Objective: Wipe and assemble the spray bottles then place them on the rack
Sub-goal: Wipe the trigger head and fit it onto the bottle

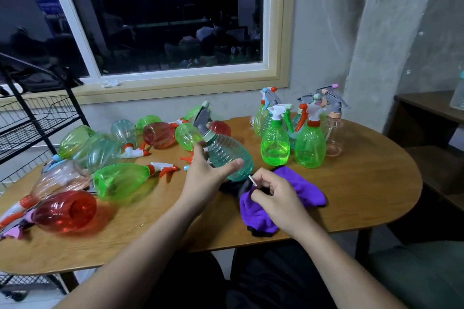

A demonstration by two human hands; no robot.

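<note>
On the wooden worktop (356,198), the left hand (208,178) holds a teal bottle (232,155) tilted above the surface. Its thumb is pressed against the ribbed body and its fingers reach round near the neck. A grey spray head (202,118) sits on that bottle, pointing up and away. The bottle wall is see-through, and no liquid line can be made out inside.

The right hand (276,199) rests on a purple cloth (298,183) just beside the bottle's base. Its fingers are curled and pinch a fold of the cloth. A small white tag (252,180) pokes up by the fingertips, almost touching the bottle.

At the far right of the worktop a group of bottles stands upright with spray heads fitted. It includes two bright green bottles (275,144) in front and a pale pink bottle (334,133) behind. Their contents cannot be told apart from the tinted plastic.

To the left, many bottles lie on their sides in a loose heap. Among them are a green bottle (120,182) with a white and red spray head, a red bottle (65,211) nearest the edge, and more teal, green and pink ones behind.

A black wire rack (37,118) stands at the worktop's left end, below the window (160,20).
</note>
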